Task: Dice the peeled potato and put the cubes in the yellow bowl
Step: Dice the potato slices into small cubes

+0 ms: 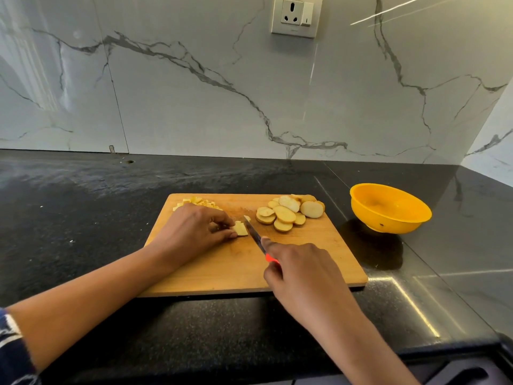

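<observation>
— Where is the potato?

— All of it is on the wooden cutting board (319,254), in three lots. A heap of round slices (288,213) lies at about one o'clock on the board. A small pile of cubes (198,202) sits at eleven o'clock, partly hidden behind the knuckles. One flat potato piece (241,228) lies near the middle of the board.

— What are the hands doing?

— The left hand (200,232) comes in from eight o'clock. Its fingers are curled, and the fingertips and thumb pinch the potato piece against the board. The right hand (299,270) comes in from five o'clock. It is wrapped round the red handle of the knife (254,234), with the forefinger stretched along the back of the blade.

— And the blade?

— It points towards eleven o'clock and runs along the right edge of the piece, touching it. A small offcut lies at its tip.

— Where is the bowl?

— The yellow bowl (388,208) stands upright on the black countertop (83,218), off the board at two o'clock. It is clear of the board's edge and well apart from both hands.

— What is behind?

— A marbled wall, with a socket (295,15) at twelve o'clock.
</observation>
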Tool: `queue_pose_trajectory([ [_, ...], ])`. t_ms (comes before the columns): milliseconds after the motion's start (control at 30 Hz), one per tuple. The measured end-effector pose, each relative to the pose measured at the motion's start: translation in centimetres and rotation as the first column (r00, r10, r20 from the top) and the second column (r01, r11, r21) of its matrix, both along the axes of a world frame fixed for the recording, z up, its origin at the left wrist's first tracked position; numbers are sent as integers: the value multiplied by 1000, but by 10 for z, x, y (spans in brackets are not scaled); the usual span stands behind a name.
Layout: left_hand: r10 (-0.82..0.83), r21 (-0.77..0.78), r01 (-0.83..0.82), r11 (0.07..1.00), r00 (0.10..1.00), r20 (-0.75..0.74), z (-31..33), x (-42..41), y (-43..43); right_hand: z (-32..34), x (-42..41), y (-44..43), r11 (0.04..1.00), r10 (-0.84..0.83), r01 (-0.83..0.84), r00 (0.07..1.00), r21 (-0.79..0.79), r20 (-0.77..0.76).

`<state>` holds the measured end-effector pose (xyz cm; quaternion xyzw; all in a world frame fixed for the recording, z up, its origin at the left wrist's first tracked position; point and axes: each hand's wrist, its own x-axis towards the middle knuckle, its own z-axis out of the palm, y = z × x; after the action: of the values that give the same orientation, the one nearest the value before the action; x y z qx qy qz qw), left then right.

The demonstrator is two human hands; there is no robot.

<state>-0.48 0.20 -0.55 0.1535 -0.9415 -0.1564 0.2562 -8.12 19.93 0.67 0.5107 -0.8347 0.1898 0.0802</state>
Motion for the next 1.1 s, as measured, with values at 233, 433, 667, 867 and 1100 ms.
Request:
queue_pose_trajectory([
  [233,-39,-28,38,999,999,-29,-4,-1,-5,-12,4,-17,1000,9,-9,1000,-17,-30],
  [433,-105,-100,97,990,992,-73,-6,-4,-8,-5,1,-33,997,40,-34,995,67,-87],
  [667,-104,-145,92,985,992,-73,-7,-3,-6,-2,6,-21,985,63,-51,996,162,-68],
  [867,-24,-53,22,998,999,-37,-4,-1,-8,-1,4,14,993,78,-68,993,99,-91],
  [1100,-26,-48,22,999,996,-89,-3,4,-16,11,-14,11,997,39,-32,993,71,-111],
])
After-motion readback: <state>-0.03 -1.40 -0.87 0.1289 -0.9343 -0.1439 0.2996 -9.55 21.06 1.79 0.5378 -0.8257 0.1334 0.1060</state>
